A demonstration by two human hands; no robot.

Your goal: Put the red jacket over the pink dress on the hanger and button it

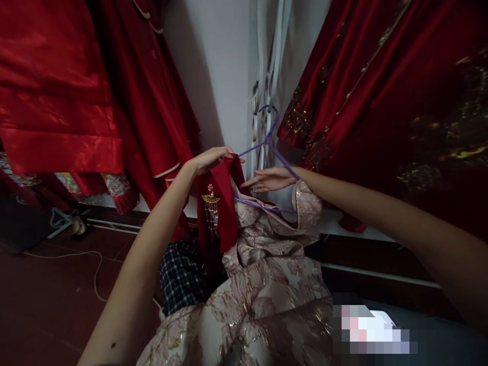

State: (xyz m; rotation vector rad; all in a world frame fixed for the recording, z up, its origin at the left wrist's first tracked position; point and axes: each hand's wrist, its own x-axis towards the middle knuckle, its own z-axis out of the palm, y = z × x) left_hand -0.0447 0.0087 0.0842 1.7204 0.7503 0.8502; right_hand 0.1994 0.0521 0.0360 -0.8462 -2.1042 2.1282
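A purple hanger (267,136) stands upright in front of me with its hook at the top. Over its right end hangs the strap of a pale pink brocade dress (263,290) with gold thread, which spreads down over my lap area. A red cloth piece (224,203) lies at the hanger's left side, bearing a gold fan-shaped tassel ornament (211,199). My left hand (214,157) is closed on the top of this red cloth, its fingertips partly hidden. Fingers stretched out, my right hand (271,179) is open inside the hanger's outline, close to the red cloth.
Red garments (57,91) hang at left, and more with gold embroidery (381,101) at right. White metal bars (269,61) run up the wall between them. A cable (99,264) and a shoe (78,226) lie on the floor. A checked cloth (181,277) shows beside the dress.
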